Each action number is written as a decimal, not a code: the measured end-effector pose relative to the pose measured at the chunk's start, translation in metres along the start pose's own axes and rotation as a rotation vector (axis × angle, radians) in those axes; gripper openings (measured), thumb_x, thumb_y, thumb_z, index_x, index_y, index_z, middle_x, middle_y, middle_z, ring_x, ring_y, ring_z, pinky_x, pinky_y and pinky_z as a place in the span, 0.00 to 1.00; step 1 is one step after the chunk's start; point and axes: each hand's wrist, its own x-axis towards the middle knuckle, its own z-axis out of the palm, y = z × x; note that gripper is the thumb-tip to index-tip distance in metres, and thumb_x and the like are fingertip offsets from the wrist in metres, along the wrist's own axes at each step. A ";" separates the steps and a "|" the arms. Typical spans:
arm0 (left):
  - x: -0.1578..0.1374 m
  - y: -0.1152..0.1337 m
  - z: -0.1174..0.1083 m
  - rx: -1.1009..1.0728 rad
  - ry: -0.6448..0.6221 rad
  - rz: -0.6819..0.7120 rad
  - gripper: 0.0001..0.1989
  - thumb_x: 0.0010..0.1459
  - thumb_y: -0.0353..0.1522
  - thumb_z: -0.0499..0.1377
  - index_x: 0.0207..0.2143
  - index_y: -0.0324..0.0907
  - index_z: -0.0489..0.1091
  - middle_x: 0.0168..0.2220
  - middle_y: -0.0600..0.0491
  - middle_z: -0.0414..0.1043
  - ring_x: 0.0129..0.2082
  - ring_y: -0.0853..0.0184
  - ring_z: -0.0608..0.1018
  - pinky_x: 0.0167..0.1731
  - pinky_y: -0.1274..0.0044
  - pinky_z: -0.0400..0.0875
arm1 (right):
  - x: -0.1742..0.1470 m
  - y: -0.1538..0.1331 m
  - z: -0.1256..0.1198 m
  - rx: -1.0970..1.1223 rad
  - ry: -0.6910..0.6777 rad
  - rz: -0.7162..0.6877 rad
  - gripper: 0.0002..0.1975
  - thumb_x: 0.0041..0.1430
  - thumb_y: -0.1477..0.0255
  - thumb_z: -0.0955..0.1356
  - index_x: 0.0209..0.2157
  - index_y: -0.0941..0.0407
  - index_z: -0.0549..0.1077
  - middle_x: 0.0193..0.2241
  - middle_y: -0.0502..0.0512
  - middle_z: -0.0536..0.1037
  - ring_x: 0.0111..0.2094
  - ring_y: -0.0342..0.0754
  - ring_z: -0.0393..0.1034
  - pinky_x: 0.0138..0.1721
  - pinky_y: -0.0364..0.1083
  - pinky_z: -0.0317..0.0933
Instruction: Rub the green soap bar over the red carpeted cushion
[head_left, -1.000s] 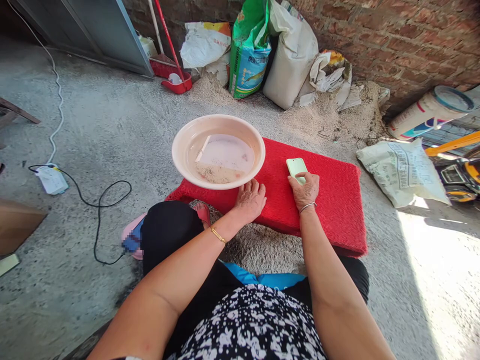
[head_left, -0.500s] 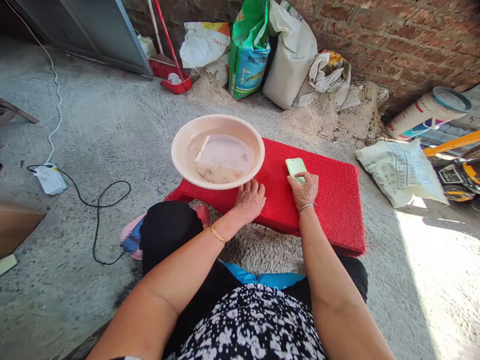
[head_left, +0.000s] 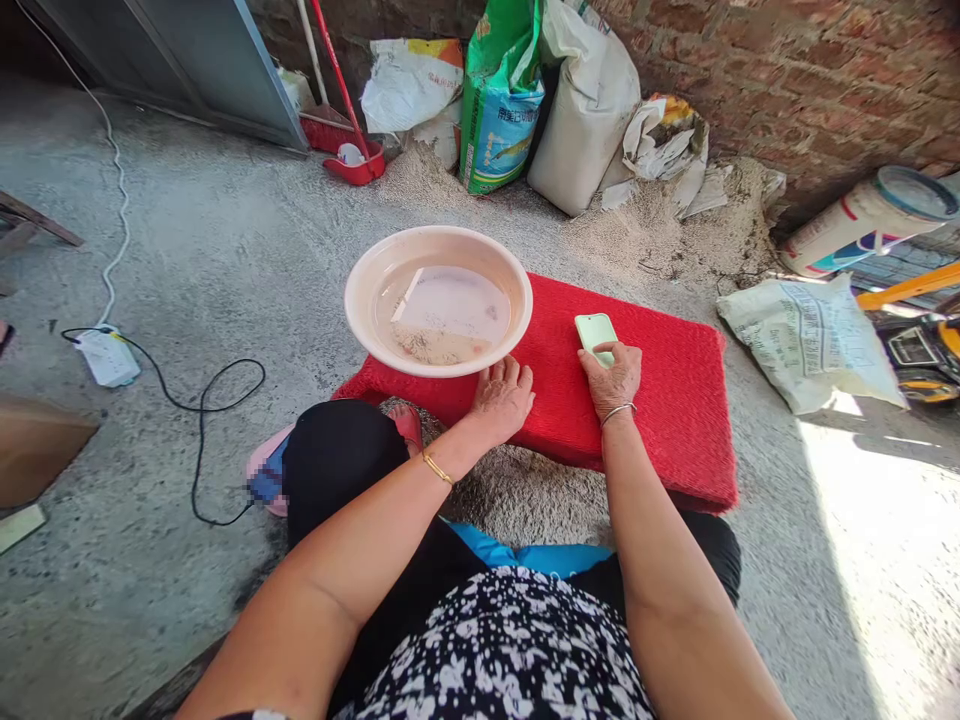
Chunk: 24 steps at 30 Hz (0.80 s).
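Phone (head_left: pixel 595 332) lies right of the basin (head_left: pixel 431 367), unlifted — right hand (head_left: pixel 615 380) grasping it, left hand (head_left: pixel 502 402) loosely spread beside the basin.

I count one left hand (head_left: pixel 504 400) and one right hand (head_left: pixel 613 380), two hands of my own, with two bracelets (head_left: pixel 436 468), one gold and one silver, plus one pale-green phone (head_left: pixel 594 327), one basin (head_left: pixel 358 315) and one red-covered tabletop (head_left: pixel 667 400). Beyond those I see one green-and-blue sack (head_left: pixel 501 130) and at least four whitish sacks (head_left: pixel 577 140), some too crumpled to count surely, two heaps of pale grains (head_left: pixel 637 235), one bucket (head_left: pixel 870 225) and one red dustpan (head_left: pixel 356 173). To my left there are two cables (head_left: pixel 127 232), one white and one black, along with one white power block (head_left: pixel 109 358) and one cardboard box (head_left: pixel 41 450).
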 end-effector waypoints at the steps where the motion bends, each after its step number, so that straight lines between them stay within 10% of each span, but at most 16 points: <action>1: 0.000 0.000 0.000 0.004 0.001 0.000 0.23 0.64 0.39 0.49 0.57 0.35 0.62 0.58 0.35 0.61 0.59 0.48 0.64 0.57 0.58 0.56 | 0.000 0.000 0.000 -0.001 0.000 -0.002 0.15 0.46 0.57 0.70 0.31 0.54 0.73 0.35 0.53 0.64 0.41 0.51 0.62 0.45 0.51 0.58; 24: -0.002 -0.001 0.003 0.014 0.042 0.012 0.23 0.64 0.39 0.48 0.57 0.35 0.62 0.57 0.34 0.62 0.58 0.48 0.65 0.56 0.58 0.57 | 0.000 -0.001 0.001 -0.006 0.008 0.021 0.15 0.45 0.58 0.70 0.31 0.53 0.74 0.35 0.53 0.64 0.41 0.52 0.62 0.45 0.52 0.58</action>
